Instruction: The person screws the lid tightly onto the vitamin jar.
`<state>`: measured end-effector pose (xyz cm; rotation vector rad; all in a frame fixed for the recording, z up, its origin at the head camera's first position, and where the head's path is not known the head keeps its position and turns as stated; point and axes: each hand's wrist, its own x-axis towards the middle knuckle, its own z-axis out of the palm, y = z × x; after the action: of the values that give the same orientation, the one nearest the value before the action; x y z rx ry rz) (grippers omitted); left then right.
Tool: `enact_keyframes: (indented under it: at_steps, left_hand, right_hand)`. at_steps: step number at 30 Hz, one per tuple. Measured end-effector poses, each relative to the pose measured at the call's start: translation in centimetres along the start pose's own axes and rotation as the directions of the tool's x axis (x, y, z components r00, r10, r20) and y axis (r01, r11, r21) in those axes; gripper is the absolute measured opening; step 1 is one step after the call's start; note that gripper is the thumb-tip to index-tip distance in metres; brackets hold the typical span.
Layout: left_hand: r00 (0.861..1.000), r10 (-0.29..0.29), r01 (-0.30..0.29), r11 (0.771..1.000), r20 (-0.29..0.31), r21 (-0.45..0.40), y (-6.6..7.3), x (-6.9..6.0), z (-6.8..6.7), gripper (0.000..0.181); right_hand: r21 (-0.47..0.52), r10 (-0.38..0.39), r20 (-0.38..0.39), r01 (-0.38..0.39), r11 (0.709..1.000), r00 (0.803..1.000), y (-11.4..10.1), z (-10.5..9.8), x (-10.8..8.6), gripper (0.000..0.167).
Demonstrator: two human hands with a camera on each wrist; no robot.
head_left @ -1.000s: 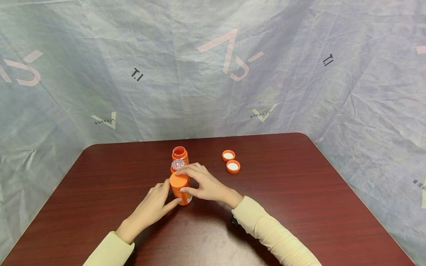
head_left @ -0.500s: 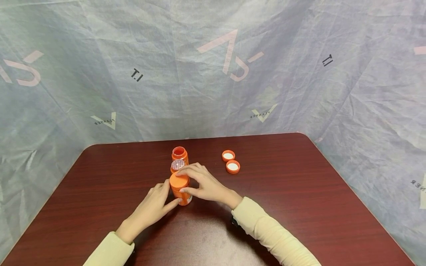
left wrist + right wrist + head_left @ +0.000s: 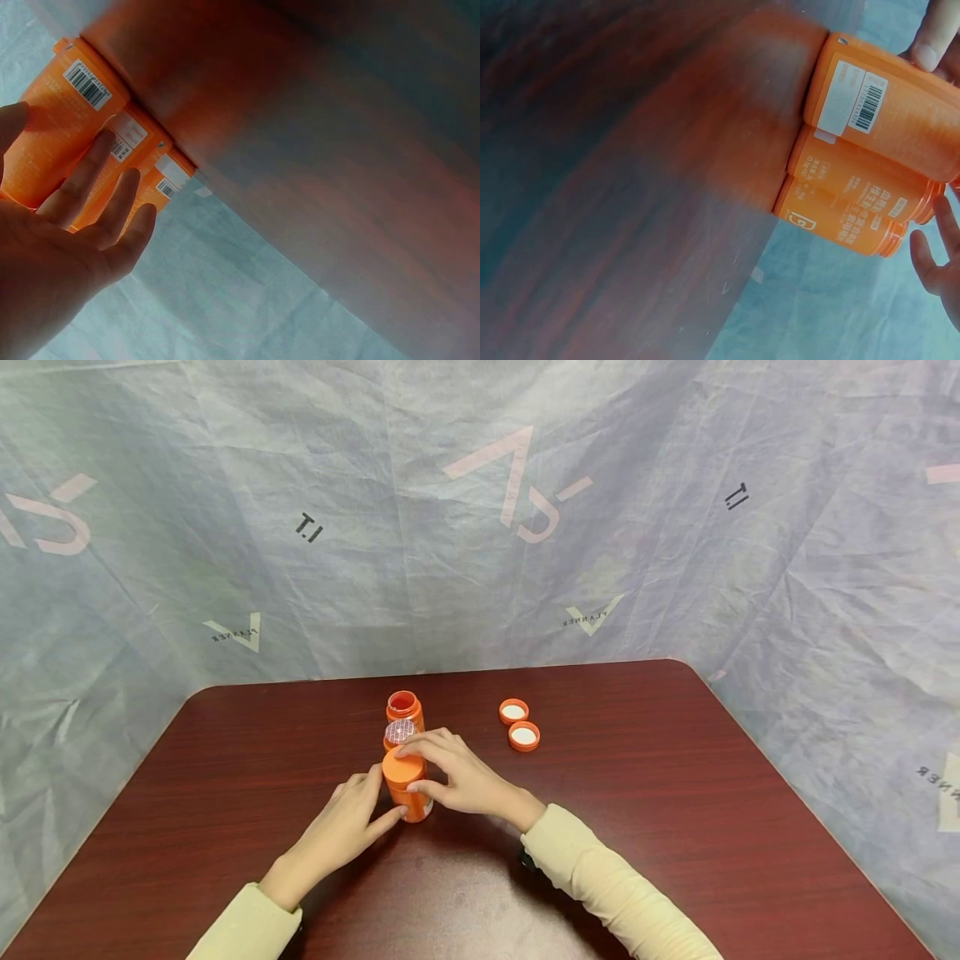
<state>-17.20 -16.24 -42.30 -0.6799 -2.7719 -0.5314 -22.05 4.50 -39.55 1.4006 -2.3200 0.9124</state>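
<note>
Three orange pill bottles stand upright in a row from front to back. My left hand (image 3: 337, 822) holds the body of the nearest bottle (image 3: 408, 806), thumb on its near side and fingers on its left. On top of that bottle is an orange cap (image 3: 402, 767), which my right hand (image 3: 465, 781) grips between thumb and fingers. The middle bottle (image 3: 870, 180) has no cap, and a patterned foil seal (image 3: 401, 731) covers its mouth. Behind it stands the far bottle (image 3: 415, 714), uncapped with its mouth uncovered. In the left wrist view, barcode labels show on the bottles.
To the right of the bottles, two orange caps (image 3: 513, 712) lie upside down with their white liners up, close together. The dark red wooden table (image 3: 660, 793) reaches back to a grey printed cloth (image 3: 420, 543) hanging behind and at the sides.
</note>
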Motion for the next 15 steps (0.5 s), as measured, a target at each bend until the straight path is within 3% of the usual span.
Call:
enact_keyframes:
  at_steps: [15]
  left_hand:
    - [0.999,0.010,-0.009,0.999,-0.031,0.034,0.25,0.31,-0.16,0.058]
  right_hand:
    - [-0.071,0.036,-0.030,-0.038,0.997,0.999,-0.24,0.13,0.28,0.047]
